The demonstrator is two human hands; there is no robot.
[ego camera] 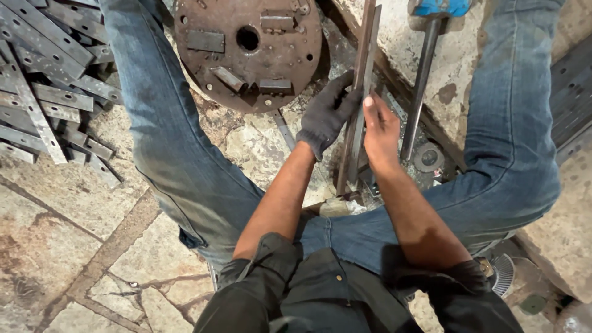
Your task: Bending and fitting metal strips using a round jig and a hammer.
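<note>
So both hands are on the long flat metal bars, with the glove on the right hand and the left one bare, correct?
Not quite. The head view shows the dark glove on the left hand; the right hand is the bare one. The rest holds: both hands are on the long flat metal bars, which stand between the person's knees.

Top end of long metal bar (360,92) cut off by upper edge; lower end lost behind bare right hand (381,132) and clutter. Fingers of gloved left hand (327,114) wrapped behind bar, tips hidden. Round rusty plate (246,49) clipped at top. Blue-headed hammer (425,68) head cut by top edge. Pile of flat metal strips (43,80) running off left edge. Small parts under bar's foot too dark and small to tell. Right knee area clipped by right edge.
</note>
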